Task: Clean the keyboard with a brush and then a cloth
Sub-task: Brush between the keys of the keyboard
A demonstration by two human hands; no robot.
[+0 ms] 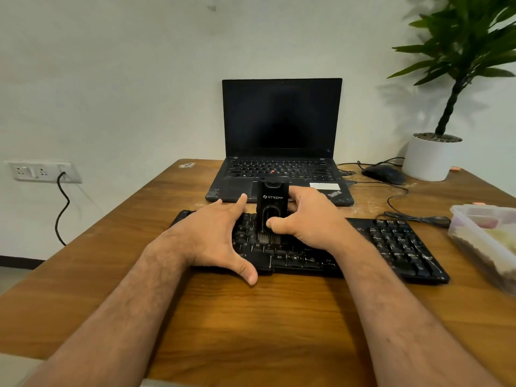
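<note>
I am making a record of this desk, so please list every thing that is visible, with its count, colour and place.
keyboard: 1, black, near middle of table
brush: 1, black, upright on the keyboard, bristles down
laptop: 1, black, open, screen dark, behind the keyboard
mouse: 1, black, right of the laptop
plant pot: 1, white, green plant, far right corner
plastic box: 1, clear, right edge
table: 1, brown wood
wall socket: 1, white, left wall, black cable plugged in
left hand: 1, fingers straight, resting on the keyboard
right hand: 1, holds the brush
</note>
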